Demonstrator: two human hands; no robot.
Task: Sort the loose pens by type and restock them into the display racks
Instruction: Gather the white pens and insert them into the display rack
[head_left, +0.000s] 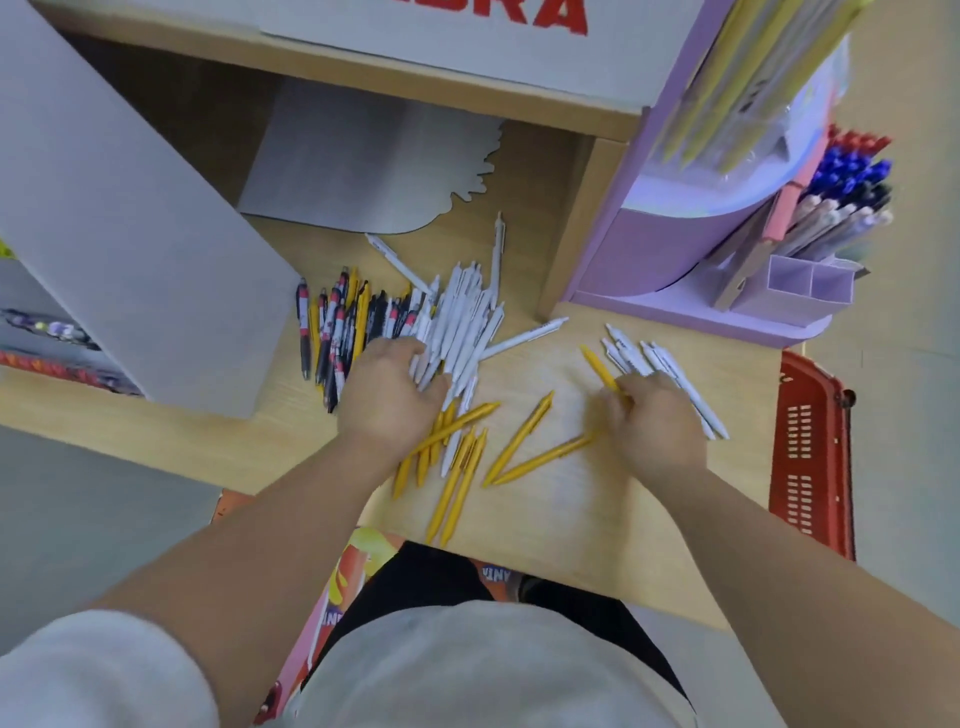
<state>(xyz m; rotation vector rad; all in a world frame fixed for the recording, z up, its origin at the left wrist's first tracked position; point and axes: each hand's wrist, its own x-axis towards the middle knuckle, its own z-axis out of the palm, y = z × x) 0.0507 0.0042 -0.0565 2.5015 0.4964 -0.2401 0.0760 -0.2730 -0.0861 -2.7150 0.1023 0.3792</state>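
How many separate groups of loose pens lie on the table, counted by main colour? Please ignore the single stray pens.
White pens: 2 groups, the big heap and the small row at the right hand
Yellow pens: 1 group, nearest the person
Dark patterned pens: 1 group, at the left
Total: 4 groups

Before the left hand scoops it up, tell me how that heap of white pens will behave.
The white pen heap lies criss-crossed, so it will probably splay and shed pens, not lift as one. The barrels look round and smooth, likely to roll on the wooden counter. Each looks slim, stiff, probably light.
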